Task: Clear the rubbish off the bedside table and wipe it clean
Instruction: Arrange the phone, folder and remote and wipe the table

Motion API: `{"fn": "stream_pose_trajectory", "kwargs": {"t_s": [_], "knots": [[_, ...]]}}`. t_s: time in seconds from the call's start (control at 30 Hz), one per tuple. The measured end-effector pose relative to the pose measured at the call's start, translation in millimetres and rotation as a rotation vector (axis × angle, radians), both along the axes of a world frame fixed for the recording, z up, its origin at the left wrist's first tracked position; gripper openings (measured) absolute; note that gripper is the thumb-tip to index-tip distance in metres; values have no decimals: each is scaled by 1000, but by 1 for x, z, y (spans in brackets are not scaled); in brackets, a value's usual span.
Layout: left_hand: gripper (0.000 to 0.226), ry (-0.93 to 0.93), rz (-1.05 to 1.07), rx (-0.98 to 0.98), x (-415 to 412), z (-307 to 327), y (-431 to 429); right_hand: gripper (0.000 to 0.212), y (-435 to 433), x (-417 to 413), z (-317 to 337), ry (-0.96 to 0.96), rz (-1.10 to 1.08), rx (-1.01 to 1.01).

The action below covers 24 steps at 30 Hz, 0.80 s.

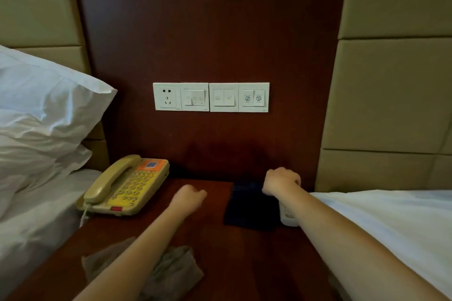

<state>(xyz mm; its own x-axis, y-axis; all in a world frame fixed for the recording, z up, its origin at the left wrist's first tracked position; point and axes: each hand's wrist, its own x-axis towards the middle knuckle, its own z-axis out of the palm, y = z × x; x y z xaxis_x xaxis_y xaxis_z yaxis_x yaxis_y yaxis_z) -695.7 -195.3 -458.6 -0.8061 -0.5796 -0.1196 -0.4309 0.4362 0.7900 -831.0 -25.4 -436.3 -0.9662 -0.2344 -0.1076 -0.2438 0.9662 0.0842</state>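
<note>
Fingers of the left hand (189, 197) are curled into a loose fist above the table (220, 252), with nothing seen in them. Those of the right hand (281, 182) are curled at the far edge of a dark blue flat item (249, 210) (whether it is gripped cannot be told). A crumpled grey rag (176, 269) is laid near the table's front, beneath the left forearm.

dark polished wood bedside table (210, 239), glossy plastic telephone (127, 187), crumpled grey cloth (171, 273).
</note>
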Motion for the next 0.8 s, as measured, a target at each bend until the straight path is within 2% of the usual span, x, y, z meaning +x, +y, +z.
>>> {"fn": "stream_pose_trajectory", "kwargs": {"t_s": [0.07,0.17,0.27,0.33,0.47,0.63,0.8], "knots": [[24,-76,-10,170,-7,-2,25,36,15,-4,-7,-73,-53,11],[44,-101,36,366,-17,-9,40,47,26,-12,-23,-167,-72,-51],[43,-111,110,460,-24,-12,43,61,29,-19,-38,-203,-103,-200],[36,-124,132,487,-28,-13,43,64,28,-20,-44,-168,-122,-315],[29,-145,139,507,-33,-12,41,57,18,-20,-48,-6,-48,-474],[28,-164,148,502,-34,-11,41,67,-4,-10,-47,-89,34,-476],[27,-219,135,468,-38,-10,44,66,-20,2,-50,-122,63,-455]]}}
